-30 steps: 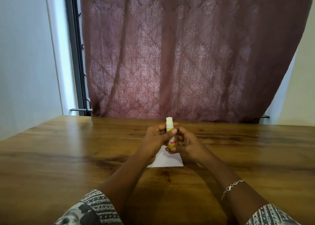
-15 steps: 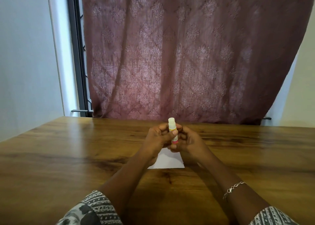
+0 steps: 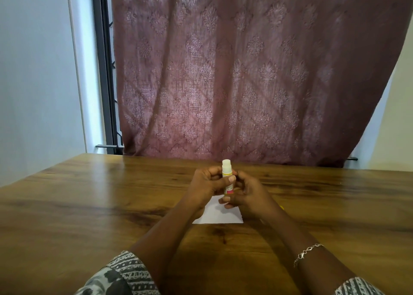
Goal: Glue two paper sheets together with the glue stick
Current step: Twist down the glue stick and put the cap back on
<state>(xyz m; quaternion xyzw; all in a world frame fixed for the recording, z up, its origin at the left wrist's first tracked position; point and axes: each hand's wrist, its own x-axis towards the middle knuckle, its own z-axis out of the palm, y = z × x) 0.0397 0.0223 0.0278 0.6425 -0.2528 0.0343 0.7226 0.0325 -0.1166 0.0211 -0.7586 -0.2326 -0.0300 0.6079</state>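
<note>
Here both the left hand (image 3: 206, 184) and right hand (image 3: 248, 196) clasp the upright glue stick (image 3: 226, 168), hiding its lower body and much of the paper (image 3: 220, 215) on the bench (image 3: 89, 205).

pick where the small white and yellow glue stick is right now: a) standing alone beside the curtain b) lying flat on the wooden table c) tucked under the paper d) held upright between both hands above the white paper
d: the small white and yellow glue stick stands upright in the grip of the left hand and right hand, over the white paper sheet on the wooden table.
</note>
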